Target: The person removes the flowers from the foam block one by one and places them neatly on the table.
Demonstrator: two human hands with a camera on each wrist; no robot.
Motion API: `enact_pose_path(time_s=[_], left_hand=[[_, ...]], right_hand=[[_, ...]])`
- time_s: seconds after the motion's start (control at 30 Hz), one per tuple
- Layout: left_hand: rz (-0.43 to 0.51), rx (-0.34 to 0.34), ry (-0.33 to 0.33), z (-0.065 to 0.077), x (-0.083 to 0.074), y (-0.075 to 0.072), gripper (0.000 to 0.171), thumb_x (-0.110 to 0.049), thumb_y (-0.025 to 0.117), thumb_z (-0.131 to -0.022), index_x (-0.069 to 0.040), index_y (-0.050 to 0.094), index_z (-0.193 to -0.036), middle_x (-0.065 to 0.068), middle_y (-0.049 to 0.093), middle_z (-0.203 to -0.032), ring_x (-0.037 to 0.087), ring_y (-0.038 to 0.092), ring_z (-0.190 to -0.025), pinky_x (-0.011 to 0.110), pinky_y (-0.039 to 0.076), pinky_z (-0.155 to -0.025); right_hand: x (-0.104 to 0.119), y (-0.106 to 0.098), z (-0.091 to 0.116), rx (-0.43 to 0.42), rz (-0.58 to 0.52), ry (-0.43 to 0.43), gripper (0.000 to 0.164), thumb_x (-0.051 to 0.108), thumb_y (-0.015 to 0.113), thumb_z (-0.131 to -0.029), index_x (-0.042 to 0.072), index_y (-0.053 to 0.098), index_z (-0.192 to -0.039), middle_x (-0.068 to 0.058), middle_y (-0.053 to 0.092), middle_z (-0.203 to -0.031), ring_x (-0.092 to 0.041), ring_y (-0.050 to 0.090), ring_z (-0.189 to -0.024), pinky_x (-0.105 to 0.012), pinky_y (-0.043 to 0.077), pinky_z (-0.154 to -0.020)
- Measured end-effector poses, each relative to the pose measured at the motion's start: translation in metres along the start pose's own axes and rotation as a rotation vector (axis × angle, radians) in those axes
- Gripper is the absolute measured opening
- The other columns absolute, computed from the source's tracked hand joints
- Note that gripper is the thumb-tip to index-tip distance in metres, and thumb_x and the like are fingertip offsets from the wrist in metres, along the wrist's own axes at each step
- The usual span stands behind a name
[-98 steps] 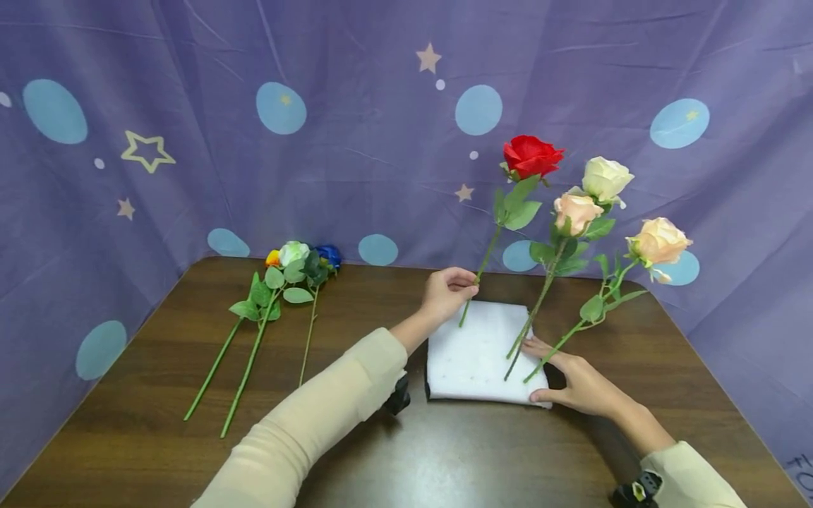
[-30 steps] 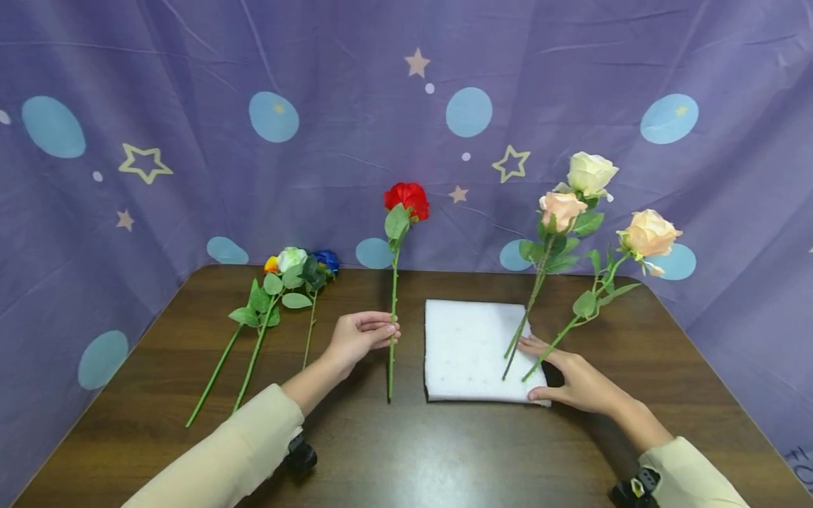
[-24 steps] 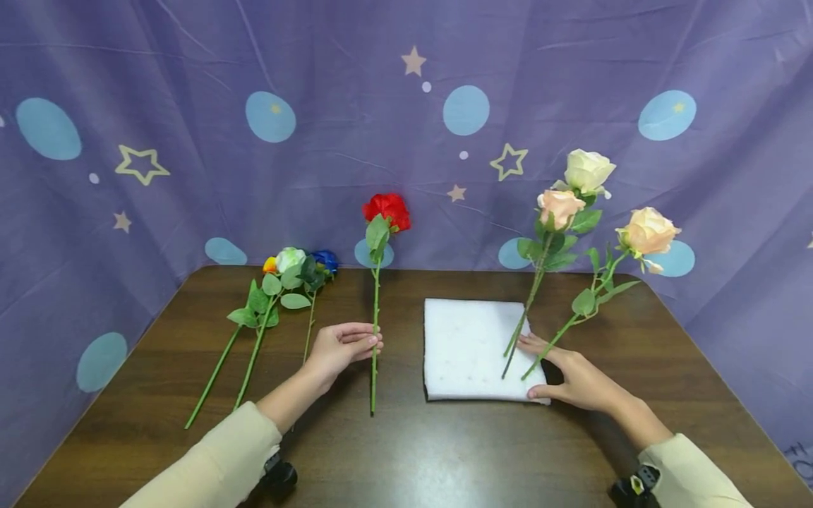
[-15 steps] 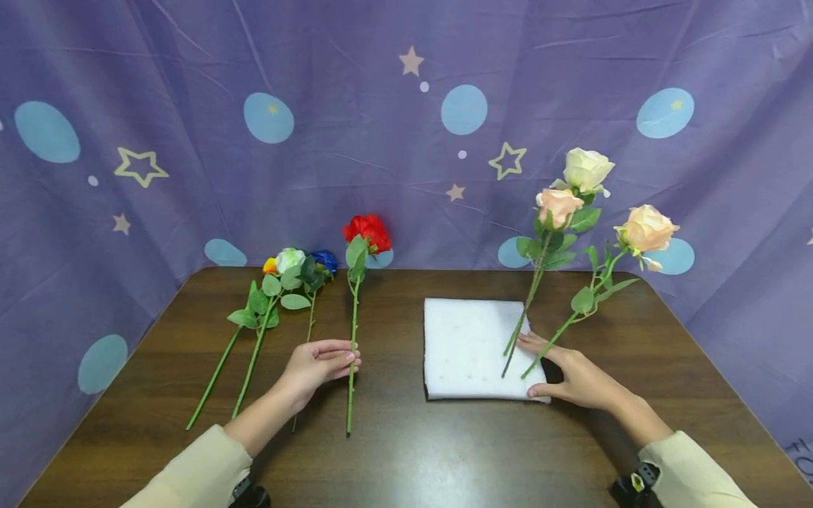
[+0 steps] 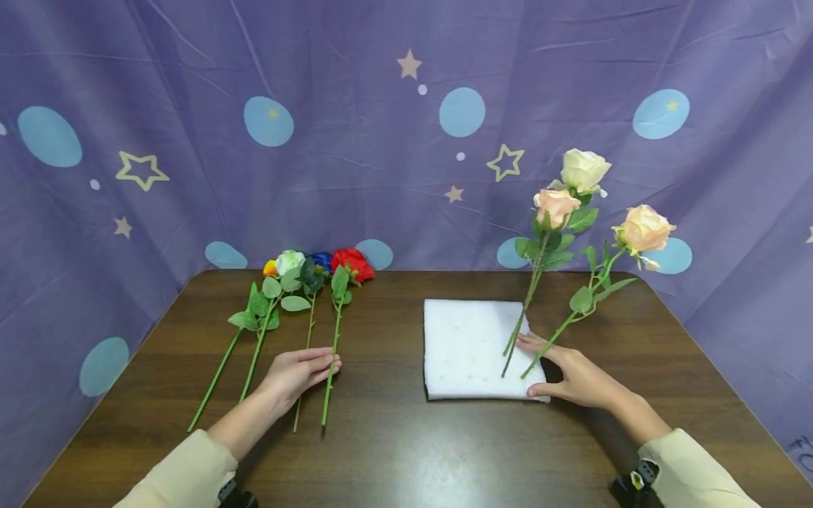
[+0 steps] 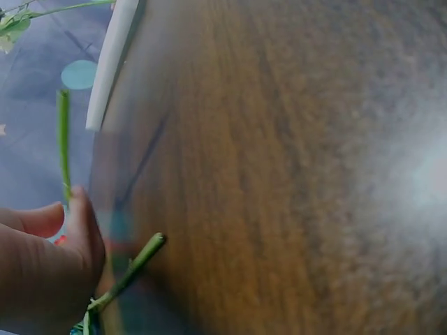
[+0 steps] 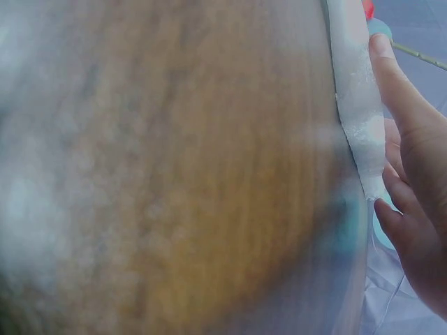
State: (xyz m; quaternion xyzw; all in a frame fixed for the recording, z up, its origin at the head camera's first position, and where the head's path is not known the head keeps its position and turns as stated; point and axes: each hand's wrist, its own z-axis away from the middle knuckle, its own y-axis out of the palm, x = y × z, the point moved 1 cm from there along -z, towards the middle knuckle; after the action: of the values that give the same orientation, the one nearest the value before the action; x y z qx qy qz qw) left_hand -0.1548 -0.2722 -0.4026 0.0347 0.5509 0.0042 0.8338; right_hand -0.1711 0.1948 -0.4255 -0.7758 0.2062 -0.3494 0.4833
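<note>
My left hand [image 5: 295,375] pinches the green stem of a red rose [image 5: 353,265] between thumb and fingers, low over the table at the left. Its bloom is at the far edge, beside a blue rose [image 5: 320,262]. In the left wrist view the cut stem end [image 6: 64,139] sticks out past the thumb. My right hand [image 5: 574,377] rests with spread fingers against the right side of a white foam block [image 5: 466,346], thumb at its near corner. A cream rose [image 5: 583,169], a pink rose [image 5: 555,207] and a peach rose [image 5: 644,228] stand tilted in the block.
A pale green-white rose [image 5: 290,261] and an orange-yellow flower [image 5: 269,268] lie left of the red one, stems toward the near side. The brown wooden table [image 5: 394,451] meets a purple patterned curtain [image 5: 356,127] behind.
The red rose, upright over the foam earlier, has come left and down beside the blue rose in my left hand. My right hand has stayed on the block.
</note>
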Motion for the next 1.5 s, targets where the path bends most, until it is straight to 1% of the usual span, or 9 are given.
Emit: enact_pose_path(time_s=[0.13, 0.2, 0.37, 0.5, 0.57, 0.8, 1.03, 1.27, 1.5], left_hand=[[-0.112, -0.06, 0.017, 0.004, -0.005, 0.002, 0.046, -0.005, 0.057, -0.095, 0.013, 0.045, -0.135, 0.025, 0.061, -0.127, 0.01, 0.069, -0.097, 0.022, 0.057, -0.089], [-0.184, -0.073, 0.035, 0.005, -0.008, 0.004, 0.048, -0.01, 0.057, -0.096, 0.011, 0.044, -0.136, 0.025, 0.058, -0.131, 0.017, 0.066, -0.109, 0.028, 0.054, -0.097], [-0.33, -0.104, 0.055, 0.009, -0.016, 0.009, 0.054, -0.018, 0.056, -0.097, 0.006, 0.04, -0.142, 0.026, 0.047, -0.143, 0.035, 0.046, -0.134, 0.046, 0.04, -0.113], [-0.438, -0.142, 0.066, 0.011, -0.022, 0.014, 0.054, -0.021, 0.057, -0.096, 0.001, 0.041, -0.143, 0.026, 0.044, -0.146, 0.038, 0.041, -0.137, 0.05, 0.037, -0.114], [-0.452, -0.149, 0.084, 0.01, -0.025, 0.017, 0.054, -0.021, 0.059, -0.095, 0.001, 0.042, -0.142, 0.026, 0.045, -0.145, 0.039, 0.042, -0.137, 0.05, 0.039, -0.113], [-0.43, -0.139, 0.157, -0.002, -0.034, 0.038, 0.044, -0.017, 0.057, -0.095, 0.001, 0.051, -0.135, 0.021, 0.058, -0.134, 0.033, 0.054, -0.127, 0.044, 0.047, -0.106], [-0.379, -0.115, 0.259, -0.022, -0.039, 0.078, 0.035, -0.014, 0.062, -0.092, 0.001, 0.061, -0.124, 0.019, 0.067, -0.121, 0.029, 0.063, -0.115, 0.037, 0.052, -0.098], [-0.317, -0.014, 0.354, -0.038, -0.047, 0.123, 0.029, -0.011, 0.065, -0.089, 0.001, 0.066, -0.115, 0.019, 0.071, -0.111, 0.025, 0.069, -0.103, 0.029, 0.056, -0.087], [-0.248, 0.099, 0.368, -0.046, -0.058, 0.162, 0.026, -0.007, 0.063, -0.09, 0.005, 0.066, -0.112, 0.021, 0.072, -0.108, 0.023, 0.071, -0.097, 0.031, 0.059, -0.086]], right_hand=[[0.0, -0.001, 0.0, -0.003, 0.004, -0.005, 0.08, 0.045, 0.079, -0.073, 0.011, 0.05, -0.14, -0.013, 0.053, -0.143, -0.037, 0.049, -0.129, -0.003, 0.017, -0.113], [0.0, -0.001, 0.0, -0.004, 0.005, -0.007, 0.08, 0.045, 0.079, -0.073, 0.011, 0.05, -0.14, -0.013, 0.053, -0.143, -0.037, 0.049, -0.129, -0.003, 0.017, -0.113], [0.0, -0.001, 0.0, -0.007, 0.005, -0.008, 0.08, 0.045, 0.079, -0.073, 0.011, 0.05, -0.14, -0.013, 0.053, -0.142, -0.037, 0.049, -0.129, -0.003, 0.017, -0.113], [0.0, 0.0, 0.0, -0.002, 0.006, -0.006, 0.08, 0.045, 0.078, -0.073, 0.011, 0.05, -0.14, -0.012, 0.053, -0.143, -0.036, 0.049, -0.129, -0.003, 0.017, -0.113], [-0.001, 0.0, 0.0, 0.0, 0.008, -0.007, 0.08, 0.045, 0.078, -0.073, 0.011, 0.05, -0.14, -0.012, 0.053, -0.143, -0.036, 0.049, -0.129, -0.003, 0.017, -0.113], [0.0, 0.0, -0.001, -0.002, 0.004, -0.01, 0.08, 0.044, 0.079, -0.073, 0.011, 0.051, -0.139, -0.013, 0.053, -0.143, -0.036, 0.049, -0.129, -0.002, 0.017, -0.112], [-0.001, 0.0, -0.001, 0.002, 0.004, -0.007, 0.079, 0.044, 0.079, -0.073, 0.01, 0.051, -0.139, -0.012, 0.053, -0.142, -0.034, 0.049, -0.13, -0.002, 0.018, -0.112], [0.0, 0.0, -0.002, -0.006, -0.005, -0.014, 0.079, 0.043, 0.08, -0.072, 0.01, 0.052, -0.138, -0.013, 0.054, -0.142, -0.034, 0.049, -0.13, -0.001, 0.018, -0.112], [0.001, 0.0, -0.001, -0.018, 0.013, -0.029, 0.079, 0.042, 0.081, -0.071, 0.01, 0.053, -0.137, -0.012, 0.055, -0.141, -0.032, 0.05, -0.129, 0.001, 0.018, -0.11]])
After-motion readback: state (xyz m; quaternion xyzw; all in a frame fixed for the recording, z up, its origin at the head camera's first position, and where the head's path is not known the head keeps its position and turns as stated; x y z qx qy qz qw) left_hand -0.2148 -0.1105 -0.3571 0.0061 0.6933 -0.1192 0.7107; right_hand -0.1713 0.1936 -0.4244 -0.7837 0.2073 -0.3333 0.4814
